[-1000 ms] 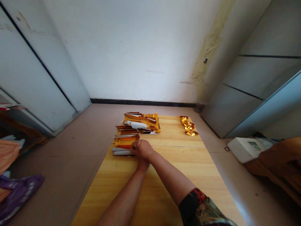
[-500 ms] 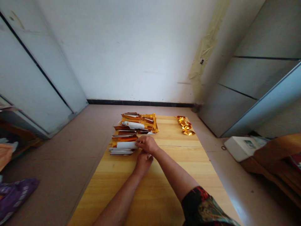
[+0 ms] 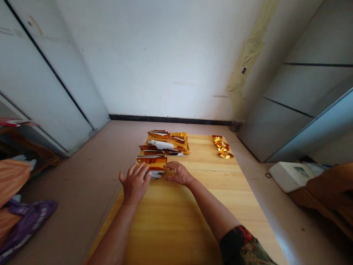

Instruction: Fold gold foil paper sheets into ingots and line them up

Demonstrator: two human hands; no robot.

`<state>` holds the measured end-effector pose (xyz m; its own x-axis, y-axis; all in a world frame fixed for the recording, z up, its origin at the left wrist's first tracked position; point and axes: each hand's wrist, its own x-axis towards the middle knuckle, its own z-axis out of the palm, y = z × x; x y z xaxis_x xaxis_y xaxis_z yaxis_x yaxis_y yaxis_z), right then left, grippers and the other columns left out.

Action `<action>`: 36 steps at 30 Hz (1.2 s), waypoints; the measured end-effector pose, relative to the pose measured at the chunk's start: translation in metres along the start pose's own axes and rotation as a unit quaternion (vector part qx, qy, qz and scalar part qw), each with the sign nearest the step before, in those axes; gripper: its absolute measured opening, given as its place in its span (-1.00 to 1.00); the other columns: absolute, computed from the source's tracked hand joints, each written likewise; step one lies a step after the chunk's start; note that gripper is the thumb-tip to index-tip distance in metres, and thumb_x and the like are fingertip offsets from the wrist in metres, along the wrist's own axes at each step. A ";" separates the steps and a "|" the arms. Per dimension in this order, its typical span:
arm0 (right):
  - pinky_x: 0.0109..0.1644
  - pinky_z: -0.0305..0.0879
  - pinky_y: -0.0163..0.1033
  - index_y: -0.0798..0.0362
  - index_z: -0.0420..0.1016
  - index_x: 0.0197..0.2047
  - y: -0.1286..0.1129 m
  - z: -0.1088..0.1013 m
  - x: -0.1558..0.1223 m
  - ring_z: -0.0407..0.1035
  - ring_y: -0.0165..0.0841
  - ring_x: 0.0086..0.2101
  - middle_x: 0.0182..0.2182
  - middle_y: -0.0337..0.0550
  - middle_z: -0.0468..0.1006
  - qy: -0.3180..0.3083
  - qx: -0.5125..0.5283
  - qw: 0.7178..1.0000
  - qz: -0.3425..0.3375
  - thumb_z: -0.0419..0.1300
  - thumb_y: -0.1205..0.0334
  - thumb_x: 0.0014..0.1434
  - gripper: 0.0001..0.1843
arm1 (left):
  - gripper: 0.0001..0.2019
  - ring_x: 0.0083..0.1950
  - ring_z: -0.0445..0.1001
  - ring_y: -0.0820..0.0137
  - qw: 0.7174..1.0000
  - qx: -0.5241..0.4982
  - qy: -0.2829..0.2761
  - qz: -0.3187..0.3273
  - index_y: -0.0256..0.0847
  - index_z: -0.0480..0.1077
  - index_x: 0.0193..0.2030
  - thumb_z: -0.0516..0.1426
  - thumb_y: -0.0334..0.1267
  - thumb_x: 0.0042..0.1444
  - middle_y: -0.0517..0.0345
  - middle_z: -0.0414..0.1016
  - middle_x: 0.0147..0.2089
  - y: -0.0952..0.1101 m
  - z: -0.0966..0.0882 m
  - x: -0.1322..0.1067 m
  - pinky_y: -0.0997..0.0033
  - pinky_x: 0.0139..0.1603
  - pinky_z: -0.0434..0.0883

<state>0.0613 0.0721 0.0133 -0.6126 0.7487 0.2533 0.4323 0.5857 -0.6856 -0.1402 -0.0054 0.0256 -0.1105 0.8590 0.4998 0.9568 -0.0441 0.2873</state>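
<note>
Left hand: the left hand [image 3: 135,185] was open, fingers spread, with the fingertips at the left end of the front stack; not closed on it.

Right hand: the right hand [image 3: 178,173] lay flat and open, with the fingers [image 3: 168,166] against the right end of the same stack. No grip visible.

Hands: apart, stack between them, both bearing on its ends. Not clamped.

Front stack: the front stack [image 3: 152,164] of gold foil and white paper strips sat on the near side of the goods, roughly squared, with the foil on top and white edges showing low at the right.

Rear stack: a looser rear stack [image 3: 165,141] of the same foil and paper lay just behind it, nearly touching.

Gold pieces: a short row of folded gold foil pieces [image 3: 222,148] lay well to the right, near the far table edge.

Table: a pale wooden table [image 3: 176,221] carried all of it.

Room: a white box [image 3: 289,177] stood right of the table, a purple plastic bag [image 3: 29,222] lay on the floor at left, and a patterned sleeve [image 3: 242,246] covered the right upper arm.

Handling: in my judgement, light, even pressure from both ends would true the edges best; squeezing hard risked creasing the foil or buckling the stack.
</note>
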 end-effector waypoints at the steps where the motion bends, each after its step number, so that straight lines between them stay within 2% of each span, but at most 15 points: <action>1: 0.09 0.25 -0.14 0.04 0.49 -0.03 0.002 0.001 -0.002 0.36 -0.24 0.00 -0.05 -0.05 0.52 0.005 0.000 1.000 0.002 0.37 0.29 -0.14 -0.47 | -0.71 0.23 0.25 0.12 1.000 0.003 -0.017 0.006 -0.02 0.45 -0.05 -0.01 -0.15 0.18 0.02 0.45 0.12 -0.001 0.000 0.001 -0.23 0.26 -0.28; 5: 0.03 0.30 -0.14 0.01 0.51 -0.07 0.004 0.006 -0.012 0.38 -0.25 -0.03 -0.04 -0.06 0.51 0.043 0.035 0.998 0.013 0.32 0.28 -0.09 -0.57 | -0.74 0.17 0.30 0.16 0.997 -0.009 -0.072 0.018 0.04 0.47 -0.09 0.02 -0.15 0.15 0.09 0.50 0.06 -0.007 -0.006 0.007 -0.28 0.25 -0.31; 8: -0.02 0.33 -0.16 0.01 0.52 -0.12 0.009 0.001 -0.025 0.39 -0.27 -0.06 -0.07 -0.06 0.52 0.083 0.054 0.995 0.022 0.27 0.25 -0.04 -0.66 | -0.74 0.12 0.34 0.16 0.991 -0.019 -0.128 0.031 0.05 0.49 -0.10 0.05 -0.17 0.11 0.09 0.53 0.01 -0.011 -0.008 0.013 -0.32 0.24 -0.31; 11: -0.07 0.35 -0.17 0.04 0.54 -0.25 0.022 -0.015 -0.047 0.42 -0.28 -0.15 -0.19 -0.05 0.56 0.152 0.043 0.986 0.049 0.17 0.21 0.03 -0.79 | -0.77 0.07 0.39 0.17 0.984 -0.026 -0.169 0.044 0.03 0.52 -0.23 0.04 -0.22 0.09 0.10 0.58 -0.08 -0.010 -0.007 0.017 -0.34 0.22 -0.32; 15: -0.24 0.38 -0.22 0.04 0.54 -0.29 0.043 -0.044 -0.091 0.43 -0.34 -0.36 -0.29 -0.08 0.58 0.227 0.026 0.964 0.138 0.10 0.16 0.03 -0.75 | -0.77 -0.06 0.46 0.22 0.982 -0.036 -0.183 0.035 -0.03 0.52 -0.38 0.02 -0.27 0.06 0.12 0.61 -0.20 -0.005 -0.006 0.021 -0.30 0.23 -0.25; 18: -0.23 0.38 -0.19 0.03 0.54 -0.35 0.052 -0.059 -0.123 0.44 -0.28 -0.35 -0.34 -0.07 0.59 0.295 0.015 0.930 0.217 0.09 0.07 0.00 -0.72 | -0.81 -0.11 0.48 0.25 0.981 -0.050 -0.188 0.010 -0.05 0.51 -0.42 0.05 -0.28 0.01 0.15 0.62 -0.25 -0.004 -0.007 0.025 -0.19 0.24 -0.13; 20: -0.19 0.38 -0.16 0.02 0.55 -0.36 0.054 -0.065 -0.136 0.45 -0.23 -0.31 -0.35 -0.07 0.59 0.318 0.021 0.916 0.245 0.09 0.03 -0.01 -0.70 | -0.83 -0.13 0.49 0.25 0.977 -0.070 -0.199 -0.013 -0.05 0.52 -0.42 0.07 -0.24 -0.02 0.16 0.62 -0.26 -0.006 -0.008 0.029 -0.05 0.22 0.02; 22: -0.17 0.38 -0.15 0.01 0.55 -0.37 0.053 -0.067 -0.143 0.46 -0.22 -0.30 -0.36 -0.08 0.60 0.325 0.030 0.910 0.255 0.09 0.02 -0.02 -0.70 | -0.80 -0.18 0.51 0.25 0.970 -0.104 -0.218 -0.032 -0.07 0.54 -0.39 0.08 -0.17 -0.03 0.14 0.63 -0.25 -0.010 -0.009 0.033 0.16 0.10 0.22; 24: -0.17 0.38 -0.15 0.02 0.55 -0.39 0.051 -0.066 -0.143 0.46 -0.22 -0.30 -0.37 -0.08 0.60 0.325 0.039 0.909 0.257 0.10 0.01 -0.04 -0.70 | -0.73 -0.22 0.53 0.25 0.964 -0.133 -0.228 -0.043 -0.11 0.56 -0.34 0.06 -0.10 -0.02 0.11 0.63 -0.24 -0.014 -0.010 0.037 0.31 -0.06 0.32; 27: -0.17 0.38 -0.15 0.03 0.55 -0.39 0.051 -0.065 -0.140 0.46 -0.22 -0.31 -0.37 -0.07 0.60 0.323 0.045 0.909 0.261 0.11 0.01 -0.06 -0.69 | -0.70 -0.17 0.53 0.24 0.969 -0.126 -0.207 -0.035 -0.10 0.56 -0.28 0.04 -0.11 0.01 0.11 0.62 -0.18 -0.015 -0.014 0.043 0.33 -0.09 0.33; 30: -0.17 0.37 -0.14 0.03 0.55 -0.38 0.052 -0.064 -0.139 0.46 -0.22 -0.31 -0.37 -0.07 0.60 0.320 0.044 0.908 0.265 0.10 0.01 -0.05 -0.68 | -0.75 -0.13 0.52 0.23 0.983 -0.096 -0.158 -0.006 -0.05 0.55 -0.30 0.04 -0.15 0.04 0.15 0.61 -0.16 -0.005 -0.022 0.046 0.20 0.09 0.22; 32: -0.16 0.37 -0.14 0.03 0.55 -0.39 0.053 -0.064 -0.139 0.46 -0.22 -0.30 -0.37 -0.08 0.60 0.321 0.043 0.909 0.262 0.10 0.02 -0.05 -0.69 | -0.76 -0.12 0.50 0.25 0.993 -0.075 -0.091 0.025 -0.05 0.53 -0.32 0.01 -0.20 0.09 0.16 0.61 -0.17 0.009 -0.027 0.046 0.10 0.20 0.09; 34: -0.15 0.37 -0.14 0.02 0.55 -0.39 0.052 -0.064 -0.139 0.46 -0.22 -0.30 -0.37 -0.09 0.60 0.323 0.041 0.910 0.259 0.10 0.02 -0.06 -0.70 | -0.74 -0.14 0.49 0.28 0.995 -0.071 -0.027 0.062 -0.07 0.52 -0.31 -0.01 -0.25 0.13 0.13 0.61 -0.20 0.028 -0.029 0.043 0.10 0.23 0.04; 36: -0.14 0.37 -0.14 0.02 0.55 -0.40 0.051 -0.065 -0.139 0.46 -0.22 -0.30 -0.37 -0.08 0.60 0.325 0.039 0.910 0.256 0.10 0.03 -0.06 -0.70 | -0.77 -0.16 0.48 0.31 0.990 -0.083 0.000 0.116 -0.09 0.51 -0.32 0.01 -0.26 0.14 0.14 0.59 -0.23 0.049 -0.026 0.037 0.11 0.25 0.02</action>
<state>0.2114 0.0183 -0.0128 0.1877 0.9574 0.2196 0.4880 0.1031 -0.8667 -0.1048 0.0112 0.0793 0.1064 0.8158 0.5684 0.8990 -0.3232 0.2956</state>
